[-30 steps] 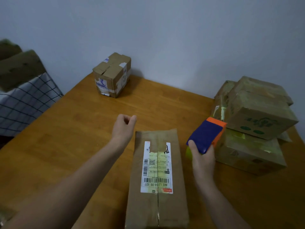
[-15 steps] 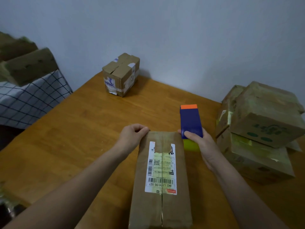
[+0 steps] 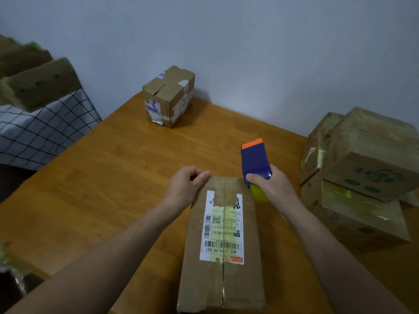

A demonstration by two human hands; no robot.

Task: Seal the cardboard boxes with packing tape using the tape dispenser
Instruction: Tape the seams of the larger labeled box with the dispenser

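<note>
Long box (image 3: pixel 223 279): slim oblong carton of brown cardboard, lying flat on the table close to the person, its length running away from them. A centre seam runs down the top, and the surface is slightly creased.
Tape (image 3: pixel 224 191): glossy brown strip over the far end of the seam.
Label (image 3: pixel 223 227): white paper rectangle stuck across the seam, printed with barcodes and a QR square, with a small red patch at a near corner. Its far edge is notched where the tape overlaps it.
Left hand (image 3: pixel 186 184): fingers curled over the far left corner of the long box, gripping it.
Right hand (image 3: pixel 274 189): clenched round the dispenser.
Dispenser (image 3: pixel 255 162): smooth, blocky shell of dark-blue plastic with an orange strip at its far tip. It is held just beyond the far right corner of the long box, above the table; whether it touches the box cannot be told.
Roll (image 3: pixel 259 194): yellow-green and rounded, showing under the right hand.
Table (image 3: pixel 102 177): smooth orange-brown wood with faint plank lines.
Small box (image 3: pixel 169 96): near-cubic carton at the table's far edge by the wall, flaps closed, patched with pale tape and torn white labels, well apart from both hands.
Stack (image 3: pixel 367 173): worn, dull cartons piled at the table's right, with green printed marks and yellowish strips.
Cloth (image 3: pixel 45 130): white fabric with a dark grid, left of the table.
Left cartons (image 3: pixel 38 80): blurred brown blocks on the cloth.
Wall (image 3: pixel 249 53): plain, matt, pale grey-blue.
</note>
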